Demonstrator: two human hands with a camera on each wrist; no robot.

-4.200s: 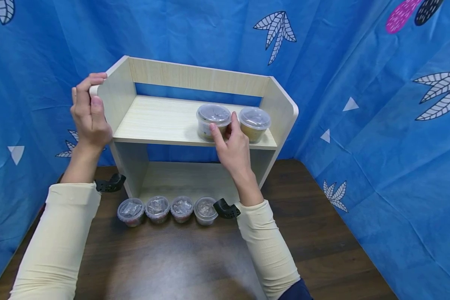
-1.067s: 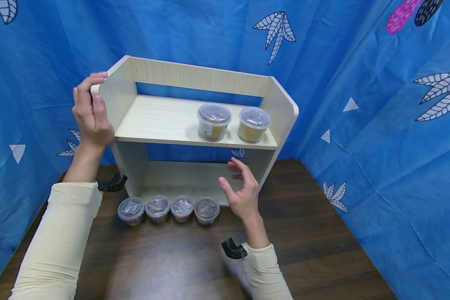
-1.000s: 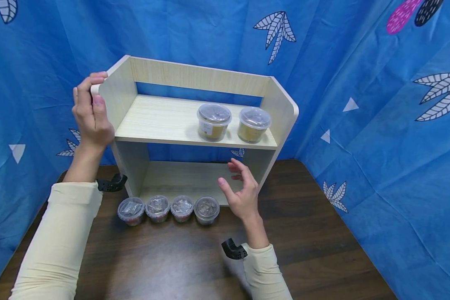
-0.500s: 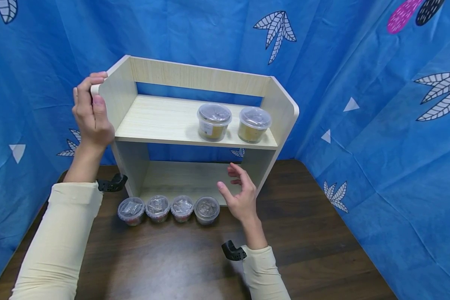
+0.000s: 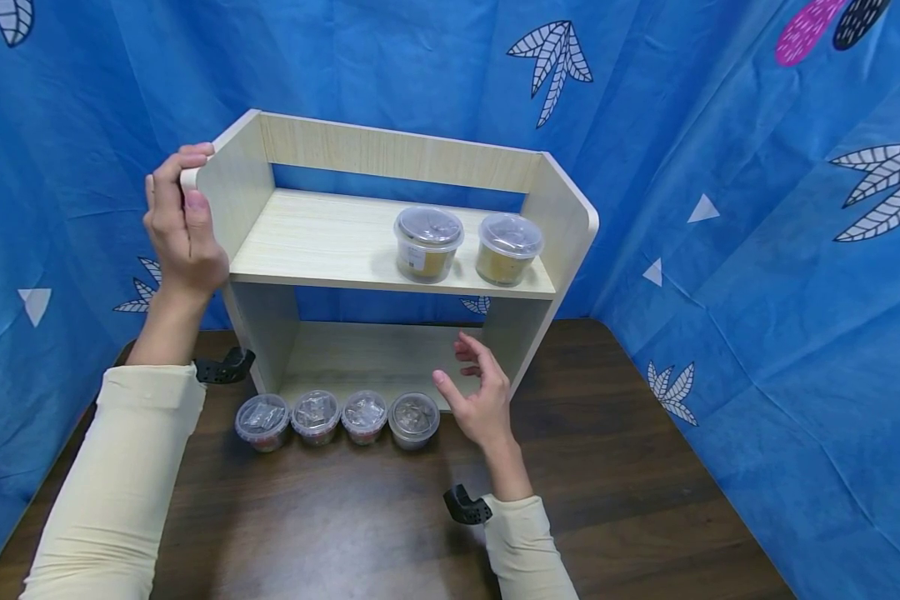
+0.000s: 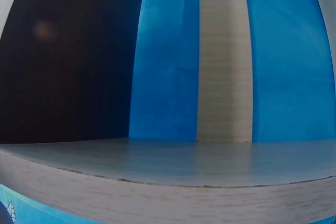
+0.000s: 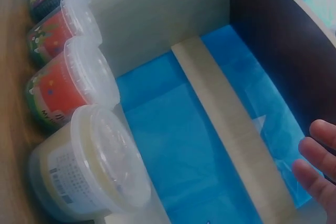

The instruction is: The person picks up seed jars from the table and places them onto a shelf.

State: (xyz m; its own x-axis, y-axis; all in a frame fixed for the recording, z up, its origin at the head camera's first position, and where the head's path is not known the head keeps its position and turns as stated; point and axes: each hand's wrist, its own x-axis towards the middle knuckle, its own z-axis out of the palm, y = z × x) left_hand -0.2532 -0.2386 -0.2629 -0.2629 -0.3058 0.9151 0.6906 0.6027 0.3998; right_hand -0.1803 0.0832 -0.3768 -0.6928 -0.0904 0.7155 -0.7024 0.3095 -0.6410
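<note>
Right now my left grip point(image 5: 180, 225) is clasping the rounded front corner of the left side panel on a pale wood-grain two-tier shelf unit point(image 5: 322, 233), the thumb lying at the front edge and the fingertips reaching over the top. Meanwhile my right grip point(image 5: 480, 396) is hovering in front of the lower compartment point(image 5: 375, 350), toward its right side; the fingers are spreading loosely, the thumb is standing well apart from them, and I am pinching nothing there. Just to its left, a clear-lidded round plastic tub with a white printed label point(image 5: 414, 419) is standing upright on the dark brown wooden desk point(image 5: 585, 467). Beyond it, three clear-lidded round tubs with red printed sides point(image 5: 364, 417) point(image 5: 316, 417) point(image 5: 262, 421) are forming a row leftward along the unit's front, each sitting close beside the next. On the upper shelf, two clear round plastic tubs with yellow contents point(image 5: 427, 246) point(image 5: 507, 252) are standing upright near the right end, a narrow gap separating them; the left one is showing a white label. Cream sleeves point(image 5: 127, 458) point(image 5: 528, 542) are covering my forearms, and a blue fabric curtain with white leaf prints point(image 5: 720, 275) is hanging behind everything.
</note>
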